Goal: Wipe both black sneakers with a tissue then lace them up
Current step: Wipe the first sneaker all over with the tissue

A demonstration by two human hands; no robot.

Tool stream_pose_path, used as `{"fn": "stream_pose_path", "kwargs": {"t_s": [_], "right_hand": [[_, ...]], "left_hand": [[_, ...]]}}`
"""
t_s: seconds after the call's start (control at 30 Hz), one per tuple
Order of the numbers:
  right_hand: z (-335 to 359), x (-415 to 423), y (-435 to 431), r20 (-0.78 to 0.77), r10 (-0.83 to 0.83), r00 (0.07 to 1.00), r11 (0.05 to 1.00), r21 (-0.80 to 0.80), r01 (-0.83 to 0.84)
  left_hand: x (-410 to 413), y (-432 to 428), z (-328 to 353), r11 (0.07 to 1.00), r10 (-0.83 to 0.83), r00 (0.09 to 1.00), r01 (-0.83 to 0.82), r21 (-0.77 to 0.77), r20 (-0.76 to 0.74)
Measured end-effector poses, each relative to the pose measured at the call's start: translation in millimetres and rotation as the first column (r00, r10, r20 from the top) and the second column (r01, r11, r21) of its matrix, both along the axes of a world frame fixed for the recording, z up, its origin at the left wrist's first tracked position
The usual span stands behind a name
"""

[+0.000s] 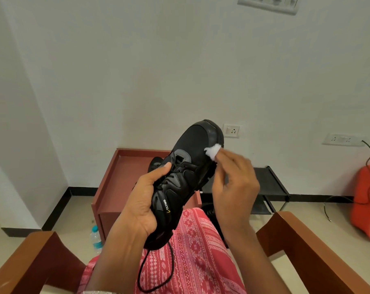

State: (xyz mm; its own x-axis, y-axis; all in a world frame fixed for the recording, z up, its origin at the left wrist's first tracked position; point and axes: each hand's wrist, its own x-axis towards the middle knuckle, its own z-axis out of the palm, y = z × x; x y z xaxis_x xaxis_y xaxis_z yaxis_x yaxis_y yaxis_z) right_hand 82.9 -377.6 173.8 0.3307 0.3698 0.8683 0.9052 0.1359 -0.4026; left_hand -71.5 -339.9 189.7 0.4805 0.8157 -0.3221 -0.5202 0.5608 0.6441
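A black sneaker (190, 158) is held up over my lap with its toe pointing away. My left hand (143, 200) grips it around the heel and laced middle, thumb on the tongue. My right hand (235, 179) pinches a small white tissue (213, 151) against the sneaker's right side near the toe. A loose black lace (156, 270) hangs in a loop from the heel end. The second black sneaker (155, 163) lies on the low red-brown table (116, 179) behind, mostly hidden by the held one.
Wooden chair arms stand at lower left (31, 257) and lower right (307, 247). A black shoe rack (271, 183) stands right of the table. An orange appliance (368, 204) with a black cable is at far right. A plastic water bottle (95, 236) stands on the floor.
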Motion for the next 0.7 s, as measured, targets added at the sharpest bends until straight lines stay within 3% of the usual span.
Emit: {"fn": "stream_pose_path", "kwargs": {"t_s": [0.2,0.5,0.7], "right_hand": [[33.3,5.1,15.5,0.025,-0.025,0.999,0.999,0.035,0.024],[-13.4,1.4,-1.2,0.011,-0.054,0.998,0.999,0.005,0.054],[24.3,11.8,15.6,-0.015,-0.088,0.996,0.996,0.029,0.088]], "left_hand": [[1.2,-4.2,-0.3,1.000,-0.005,1.000,0.006,0.022,-0.031],[-5.0,1.5,-0.9,0.997,0.037,0.999,-0.035,0.071,-0.025],[-1.9,0.9,-4.2,0.994,0.037,0.993,-0.024,0.111,-0.111]]}}
